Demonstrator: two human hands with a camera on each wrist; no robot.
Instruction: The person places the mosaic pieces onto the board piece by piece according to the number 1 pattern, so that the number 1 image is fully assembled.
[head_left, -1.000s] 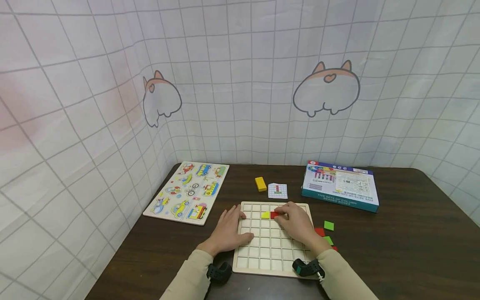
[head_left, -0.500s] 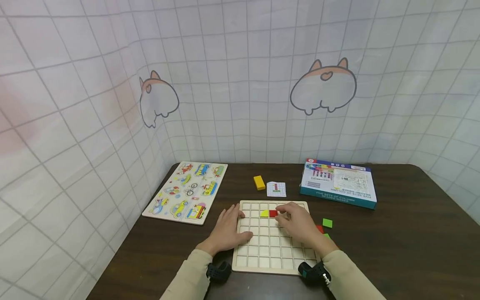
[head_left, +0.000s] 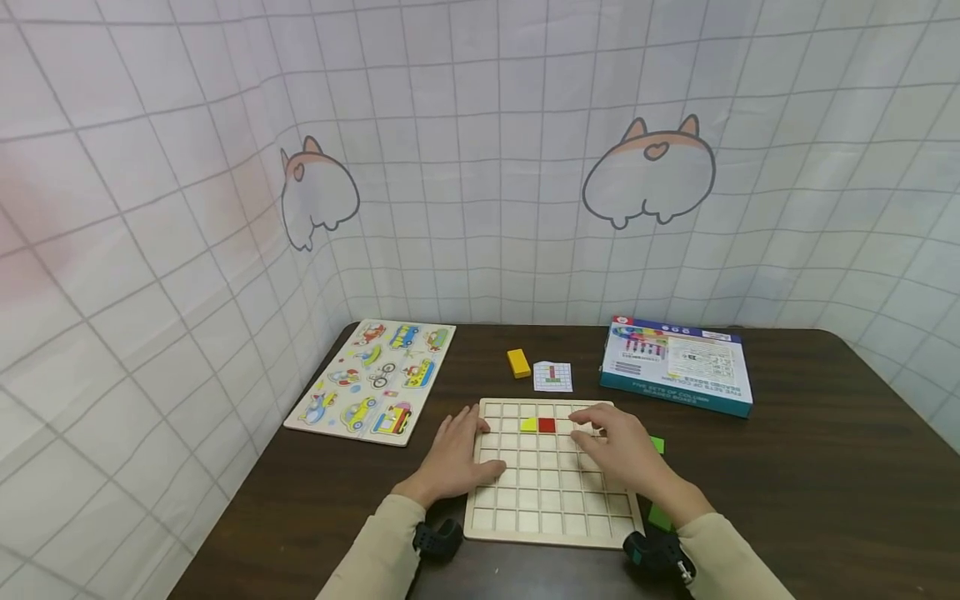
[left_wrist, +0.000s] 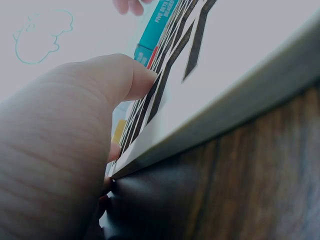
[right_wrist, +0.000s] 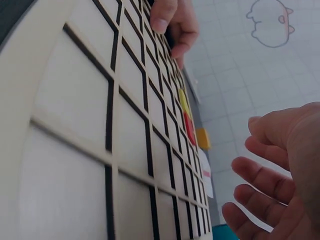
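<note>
A wooden grid board (head_left: 517, 500) lies on the dark table. In its second row sit a yellow tile (head_left: 528, 425), which shows as partly cut at a slant, and a red square tile (head_left: 547, 425) side by side. My left hand (head_left: 450, 462) rests on the board's left edge, thumb on the grid and fingers at the rim. Above the board's upper right part is my right hand (head_left: 622, 446), fingers relaxed and holding nothing. The right wrist view shows those fingers (right_wrist: 260, 177) apart from the grid. Green tiles (head_left: 660, 517) lie right of the board, partly hidden by my right arm.
Behind the board lie a yellow block (head_left: 518, 363) and a small gridded card (head_left: 552, 377) with a red and green figure. A picture puzzle board (head_left: 375, 383) lies at the left. A flat teal box (head_left: 675, 367) stands at the back right, before the patterned curtain (head_left: 465, 167).
My right hand has let go of the red tile and moved right, away from it. The red tile stays beside the yellow one. The left hand keeps its place.
</note>
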